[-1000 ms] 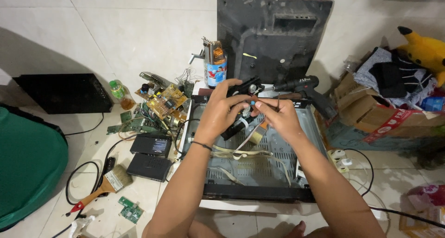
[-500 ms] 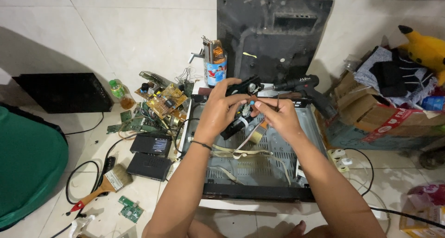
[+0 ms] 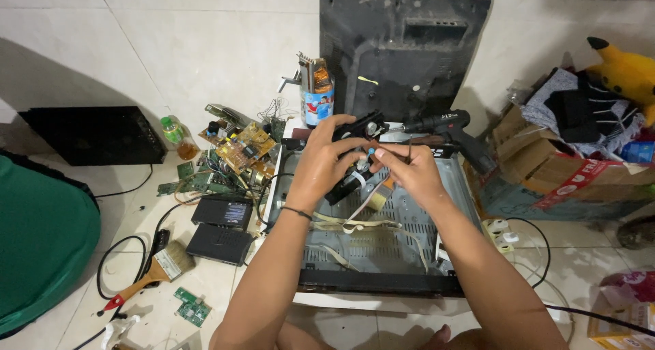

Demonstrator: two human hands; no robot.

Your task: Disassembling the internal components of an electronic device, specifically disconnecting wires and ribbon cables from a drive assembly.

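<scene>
1. Left hand (image 3: 327, 162) has its grip clamped on a black part (image 3: 351, 179), held above the open metal chassis (image 3: 409, 234) for steadiness.
2. Right hand (image 3: 409, 172) pinches a thin tool (image 3: 409, 149) against it.
3. 1 drill (image 3: 443, 128) lies near.

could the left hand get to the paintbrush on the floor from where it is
Probably yes, but not at once: the left hand is gripping a black part over the open chassis. The paintbrush lies uncovered on the tiles, with only a cable nearby.

A can (image 3: 318, 99) with a blue and red label stands just beyond the hands. Brown cardboard boxes (image 3: 546, 172) with a red printed strip sit to their right.
</scene>
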